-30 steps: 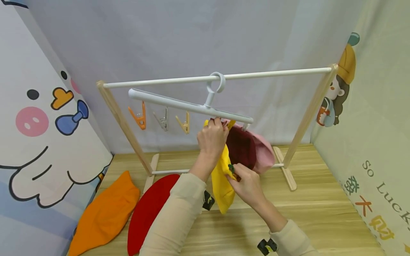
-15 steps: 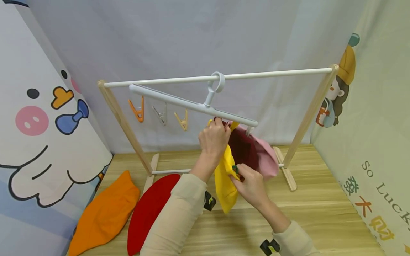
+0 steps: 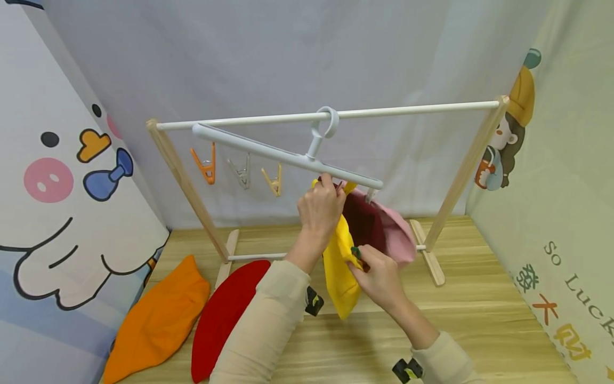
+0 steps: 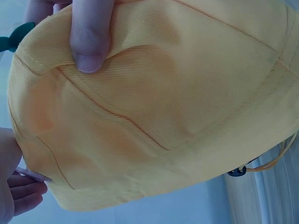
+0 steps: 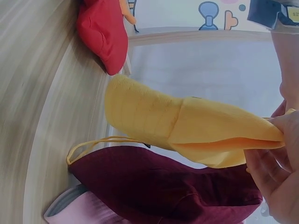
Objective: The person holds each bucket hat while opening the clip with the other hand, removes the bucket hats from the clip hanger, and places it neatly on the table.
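A yellow bucket hat (image 3: 341, 277) with a green sprout (image 3: 355, 252) on its crown hangs below the right arm of a tilted grey hanger (image 3: 288, 157). My left hand (image 3: 320, 210) pinches a pinkish clothespin (image 4: 33, 174) close under the hanger, at the hat's edge. The right hand (image 3: 381, 277) pinches the crown beside the sprout; in the left wrist view its thumb (image 4: 88, 42) presses into the cloth. In the right wrist view the hat's crown (image 5: 219, 122) is drawn together between the fingers. A maroon hat (image 5: 163, 184) hangs right behind the yellow one.
A pink hat (image 3: 400, 240) hangs beside the maroon one, near a clear clothespin (image 3: 369, 196). Orange (image 3: 206, 168), clear (image 3: 242, 173) and yellow (image 3: 273, 184) clothespins hang from the hanger's left arm. An orange hat (image 3: 158, 325) and a red hat (image 3: 227, 314) lie at table left.
My right hand has moved slightly right and pulled the yellow hat's lower part along. The left hand has shifted only a little, and the hanger's right end has dipped slightly.
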Demonstrator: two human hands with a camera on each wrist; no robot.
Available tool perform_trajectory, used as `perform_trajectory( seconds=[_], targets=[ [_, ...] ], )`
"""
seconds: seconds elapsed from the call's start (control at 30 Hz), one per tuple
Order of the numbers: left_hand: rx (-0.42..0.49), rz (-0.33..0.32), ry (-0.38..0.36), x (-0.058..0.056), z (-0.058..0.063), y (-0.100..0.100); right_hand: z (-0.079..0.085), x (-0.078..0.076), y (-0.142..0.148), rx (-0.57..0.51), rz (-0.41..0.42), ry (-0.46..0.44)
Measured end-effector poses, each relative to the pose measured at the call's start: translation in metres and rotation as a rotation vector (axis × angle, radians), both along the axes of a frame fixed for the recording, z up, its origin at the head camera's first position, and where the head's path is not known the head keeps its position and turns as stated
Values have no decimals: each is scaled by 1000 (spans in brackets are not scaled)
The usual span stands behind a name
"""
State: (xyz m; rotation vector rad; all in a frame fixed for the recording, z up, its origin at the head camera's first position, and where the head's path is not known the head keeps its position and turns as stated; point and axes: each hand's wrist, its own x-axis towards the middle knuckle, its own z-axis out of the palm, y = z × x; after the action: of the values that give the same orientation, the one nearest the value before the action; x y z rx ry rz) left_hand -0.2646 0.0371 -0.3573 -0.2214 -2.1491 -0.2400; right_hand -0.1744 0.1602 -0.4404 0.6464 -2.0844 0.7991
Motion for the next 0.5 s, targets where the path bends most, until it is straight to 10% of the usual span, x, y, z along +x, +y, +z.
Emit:
perform_trajectory(
  seconds=[0.5],
  targets=[
    [45,-3,-48,2,6,0,3,3,3,9,32,-18]
  ],
)
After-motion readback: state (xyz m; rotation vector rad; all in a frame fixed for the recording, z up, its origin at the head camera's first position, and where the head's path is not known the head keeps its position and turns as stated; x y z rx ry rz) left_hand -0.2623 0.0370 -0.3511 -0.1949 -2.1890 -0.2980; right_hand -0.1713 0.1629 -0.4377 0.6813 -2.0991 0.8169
